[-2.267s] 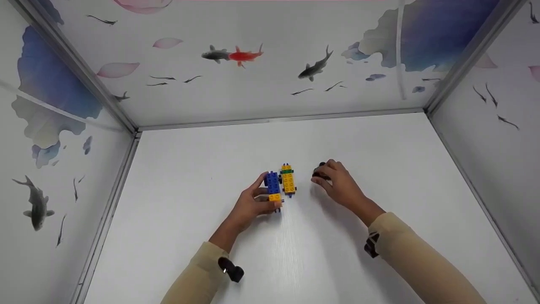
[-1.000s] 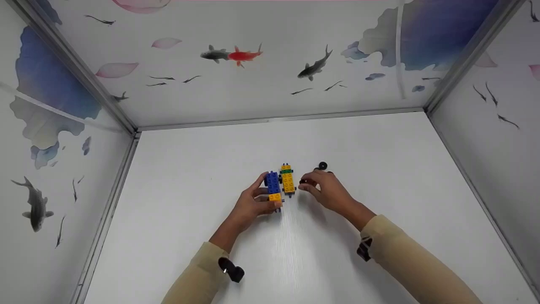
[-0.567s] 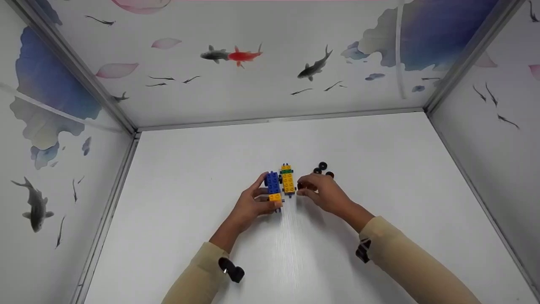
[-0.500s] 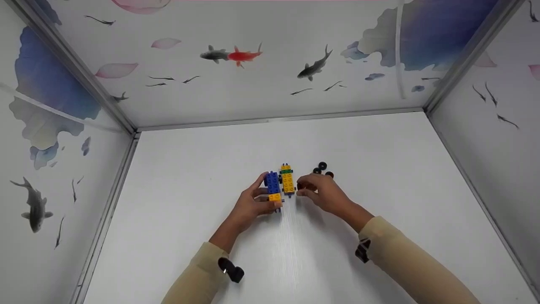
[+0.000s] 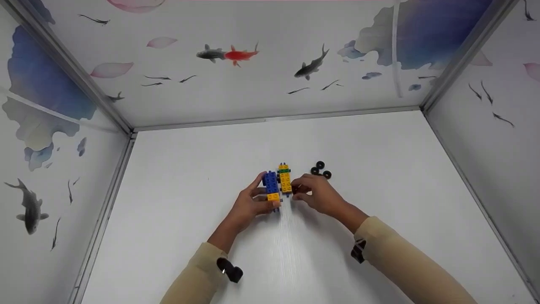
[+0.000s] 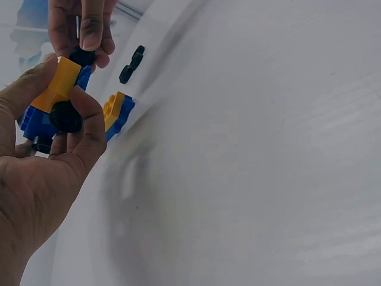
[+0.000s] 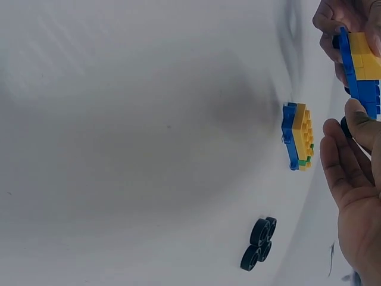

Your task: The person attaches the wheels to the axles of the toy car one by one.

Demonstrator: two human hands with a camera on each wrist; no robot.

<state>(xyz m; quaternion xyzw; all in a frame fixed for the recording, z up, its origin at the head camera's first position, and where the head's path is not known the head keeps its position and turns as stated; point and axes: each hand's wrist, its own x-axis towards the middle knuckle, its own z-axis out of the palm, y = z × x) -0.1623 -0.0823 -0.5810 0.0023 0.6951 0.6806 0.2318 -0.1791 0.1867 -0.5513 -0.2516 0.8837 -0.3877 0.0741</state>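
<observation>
My left hand (image 5: 249, 207) grips a toy brick car (image 5: 271, 182) above the table, its blue and yellow bricks on a blue base. In the left wrist view, black wheels show on the car (image 6: 52, 98), one of them (image 6: 65, 117) beside the fingers. My right hand (image 5: 314, 192) pinches a loose black wheel (image 7: 345, 127) between thumb and fingers. In the right wrist view this wheel is right at the side of the blue base (image 7: 351, 74). A second brick car (image 5: 285, 179), yellow with a green strip, stands on the table on a blue base without wheels.
Several black wheels (image 5: 320, 164) lie in a cluster on the white table (image 5: 202, 169), behind my right hand; they also show in the right wrist view as a dark group (image 7: 260, 231). Printed panels (image 5: 270, 84) with painted fish stand around the table on three sides.
My right hand has come left from the loose wheels with one wheel pinched, up to the held car. The left hand keeps its grip nearly still. The head view has shifted slightly.
</observation>
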